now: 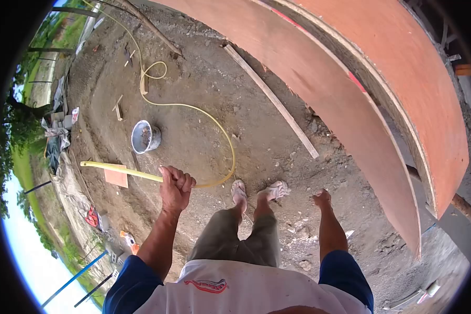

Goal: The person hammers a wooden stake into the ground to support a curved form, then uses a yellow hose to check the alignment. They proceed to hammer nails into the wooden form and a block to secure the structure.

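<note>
My left hand (177, 188) is closed around a yellow hose (123, 170) near its end. The free end points out to the left, and the rest curves from my fist up across the dirt, with a loop farther back. My right hand (323, 199) hangs low on the right with its fingers curled, and nothing shows in it. It is nearest to a large reddish-brown plywood sheet (345, 120) but apart from it.
A bucket (145, 137) with debris inside stands on the dirt, near a flat orange board (115, 175). A long timber (272, 99) lies ahead. A second plywood panel (403, 63) rises at right. Bags and cloth (73, 188) line the left edge.
</note>
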A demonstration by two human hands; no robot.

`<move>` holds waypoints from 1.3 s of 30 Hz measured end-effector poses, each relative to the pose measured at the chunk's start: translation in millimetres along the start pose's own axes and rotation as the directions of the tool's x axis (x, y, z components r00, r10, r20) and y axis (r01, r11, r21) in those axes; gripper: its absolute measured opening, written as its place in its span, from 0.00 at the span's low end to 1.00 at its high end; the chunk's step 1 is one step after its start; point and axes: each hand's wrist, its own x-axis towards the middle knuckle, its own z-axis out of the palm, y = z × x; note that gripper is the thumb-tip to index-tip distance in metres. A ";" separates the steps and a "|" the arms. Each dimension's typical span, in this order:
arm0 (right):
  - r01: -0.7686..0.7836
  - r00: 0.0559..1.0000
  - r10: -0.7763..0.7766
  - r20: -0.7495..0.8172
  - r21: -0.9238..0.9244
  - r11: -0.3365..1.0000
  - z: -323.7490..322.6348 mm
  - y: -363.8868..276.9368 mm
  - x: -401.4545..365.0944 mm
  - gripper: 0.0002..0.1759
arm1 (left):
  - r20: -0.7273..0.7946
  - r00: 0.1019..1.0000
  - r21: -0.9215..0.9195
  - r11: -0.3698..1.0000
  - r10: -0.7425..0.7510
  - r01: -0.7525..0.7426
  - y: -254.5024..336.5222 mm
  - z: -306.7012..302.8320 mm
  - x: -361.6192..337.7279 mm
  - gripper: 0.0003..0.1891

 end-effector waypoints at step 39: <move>0.411 0.868 -0.473 0.152 0.314 0.856 -64.9 -115.5 -272.1 0.39 | 0.318 0.925 0.076 0.978 -0.208 0.194 -205.9 -17.8 -38.9 0.18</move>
